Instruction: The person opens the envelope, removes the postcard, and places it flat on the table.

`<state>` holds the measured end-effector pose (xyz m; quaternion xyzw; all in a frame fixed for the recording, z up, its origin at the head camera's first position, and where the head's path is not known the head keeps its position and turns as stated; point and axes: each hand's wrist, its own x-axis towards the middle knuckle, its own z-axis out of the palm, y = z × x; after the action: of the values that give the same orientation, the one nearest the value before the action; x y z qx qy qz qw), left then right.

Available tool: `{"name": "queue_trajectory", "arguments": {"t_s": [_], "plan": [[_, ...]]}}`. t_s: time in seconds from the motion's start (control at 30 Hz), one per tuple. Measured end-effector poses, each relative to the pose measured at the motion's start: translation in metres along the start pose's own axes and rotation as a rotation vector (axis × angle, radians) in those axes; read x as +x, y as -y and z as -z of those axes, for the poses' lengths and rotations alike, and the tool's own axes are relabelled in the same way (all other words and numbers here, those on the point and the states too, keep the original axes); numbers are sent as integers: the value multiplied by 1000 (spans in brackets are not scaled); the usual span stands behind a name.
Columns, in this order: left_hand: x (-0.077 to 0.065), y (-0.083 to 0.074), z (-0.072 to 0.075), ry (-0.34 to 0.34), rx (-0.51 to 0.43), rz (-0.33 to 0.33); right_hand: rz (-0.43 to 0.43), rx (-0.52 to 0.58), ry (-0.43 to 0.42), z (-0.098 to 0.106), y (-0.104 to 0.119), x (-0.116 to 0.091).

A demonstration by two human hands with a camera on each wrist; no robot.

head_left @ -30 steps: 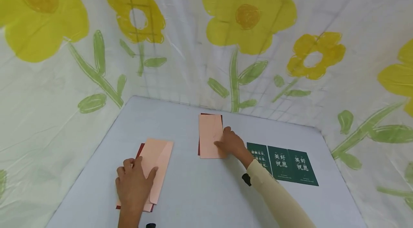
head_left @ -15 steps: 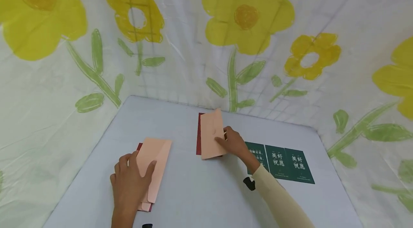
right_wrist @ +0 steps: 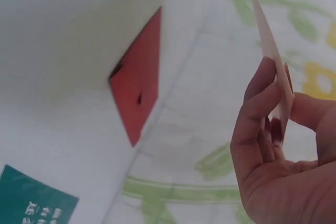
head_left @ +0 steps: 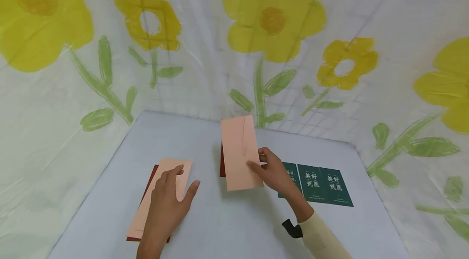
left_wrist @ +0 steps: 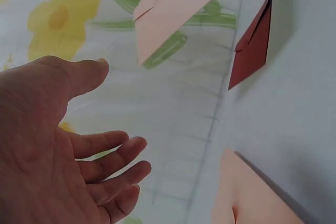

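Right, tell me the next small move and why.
Probably bring the held pink envelope across to the left hand: the right hand pinches it, clear of the red envelope lying behind it, and the left hand is open, holding nothing.

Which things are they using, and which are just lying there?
In the job, it seems:
pink envelope, pinched by the right hand
red envelope behind it
pile of envelopes under the left hand

Probably just lying about:
three green cards, in neither hand
flowery sheet, only a backdrop

R fingers pinch pink env.; red env. on tbl.
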<state>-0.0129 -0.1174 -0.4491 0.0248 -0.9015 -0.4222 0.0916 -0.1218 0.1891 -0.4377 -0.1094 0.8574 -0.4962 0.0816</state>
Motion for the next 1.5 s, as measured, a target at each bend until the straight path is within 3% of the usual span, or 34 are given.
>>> {"name": "queue_trajectory", "arguments": {"t_s": [0.13, 0.47, 0.77, 1.07, 1.3, 1.5], "plan": [[-2, -11, -7, 29, -37, -28, 12, 69, 7, 5, 10, -20], [-4, -39, -28, 96, -221, -218, 49, 230, 44, 3, 47, -75], [-6, -46, -29, 71, -342, -359, 44, 182, -47, -7, 68, -111], [-10, -52, -30, 84, -498, -516, 162, 153, -151, -18, 74, -139], [-14, -63, -33, 61, -662, -545, 69, 159, -204, -24, 79, -148], [-17, -68, -36, 91, -749, -493, 133, 157, -224, -29, 73, -148]]}}
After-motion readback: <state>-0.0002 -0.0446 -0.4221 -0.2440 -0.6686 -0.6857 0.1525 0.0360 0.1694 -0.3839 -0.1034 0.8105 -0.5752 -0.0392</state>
